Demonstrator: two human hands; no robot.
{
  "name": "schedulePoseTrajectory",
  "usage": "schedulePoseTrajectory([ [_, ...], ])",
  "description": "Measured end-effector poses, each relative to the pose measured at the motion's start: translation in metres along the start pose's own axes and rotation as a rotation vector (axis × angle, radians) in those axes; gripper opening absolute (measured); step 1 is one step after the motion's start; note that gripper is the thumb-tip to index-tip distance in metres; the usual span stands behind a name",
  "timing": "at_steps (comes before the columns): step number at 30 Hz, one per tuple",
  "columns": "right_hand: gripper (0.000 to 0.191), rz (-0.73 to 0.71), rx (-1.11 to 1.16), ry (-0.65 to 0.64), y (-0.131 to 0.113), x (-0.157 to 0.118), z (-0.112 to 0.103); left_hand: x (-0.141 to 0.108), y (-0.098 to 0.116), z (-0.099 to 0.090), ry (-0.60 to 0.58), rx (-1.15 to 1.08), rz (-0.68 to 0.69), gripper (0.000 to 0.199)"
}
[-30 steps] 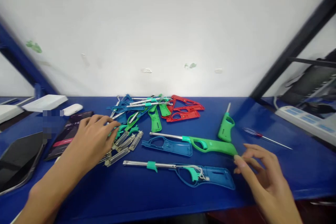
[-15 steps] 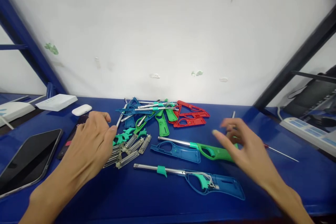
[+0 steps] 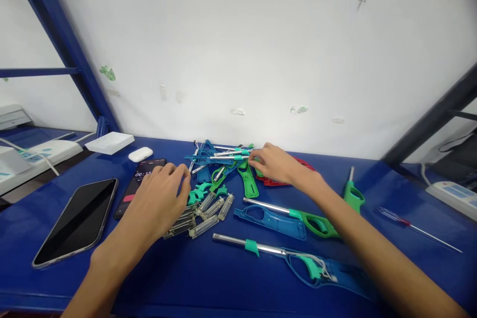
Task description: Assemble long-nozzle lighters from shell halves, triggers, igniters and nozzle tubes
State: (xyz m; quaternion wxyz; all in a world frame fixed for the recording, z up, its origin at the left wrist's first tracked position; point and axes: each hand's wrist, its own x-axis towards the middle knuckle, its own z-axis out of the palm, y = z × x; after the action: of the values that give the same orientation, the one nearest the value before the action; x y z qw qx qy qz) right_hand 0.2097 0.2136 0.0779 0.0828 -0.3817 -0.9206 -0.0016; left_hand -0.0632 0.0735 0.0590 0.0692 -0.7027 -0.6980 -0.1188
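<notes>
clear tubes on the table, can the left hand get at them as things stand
Probably yes: the left hand is close beside the clear tubes, and nothing seems to lie over the foremost one.

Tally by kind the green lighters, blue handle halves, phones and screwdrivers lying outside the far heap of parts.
Green lighters: 2
Blue handle halves: 2
Phones: 2
Screwdriver: 1
Total: 7
</notes>
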Motion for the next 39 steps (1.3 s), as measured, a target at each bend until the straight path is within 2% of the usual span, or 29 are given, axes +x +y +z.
schedulePoseTrajectory([
  [7,0.028,-0.023,-0.038,-0.031,-0.001,0.005,0.017,-0.001,-0.016,-0.005,-0.013,-0.044,0.017,0.032],
  [12,0.025,-0.038,-0.042,-0.009,-0.018,-0.002,0.021,-0.004,-0.023,-0.007,-0.021,-0.054,0.02,0.033],
  [20,0.023,-0.148,0.032,-0.015,-0.068,-0.016,0.016,-0.014,-0.01,-0.022,-0.066,-0.085,0.049,0.033],
  [27,0.02,-0.168,0.155,-0.088,-0.077,-0.029,0.004,-0.043,-0.004,-0.035,-0.064,-0.146,0.124,0.026],
  [31,0.021,-0.162,0.178,-0.114,-0.084,-0.033,0.009,-0.056,0.009,-0.042,-0.101,-0.142,0.124,0.03],
  [36,0.025,-0.15,0.163,-0.11,-0.088,-0.032,0.026,-0.042,0.01,-0.041,-0.239,-0.106,0.063,0.029],
  [39,0.027,-0.143,0.162,-0.087,-0.088,-0.033,0.03,-0.031,0.006,-0.038,-0.252,-0.111,0.039,0.028],
])
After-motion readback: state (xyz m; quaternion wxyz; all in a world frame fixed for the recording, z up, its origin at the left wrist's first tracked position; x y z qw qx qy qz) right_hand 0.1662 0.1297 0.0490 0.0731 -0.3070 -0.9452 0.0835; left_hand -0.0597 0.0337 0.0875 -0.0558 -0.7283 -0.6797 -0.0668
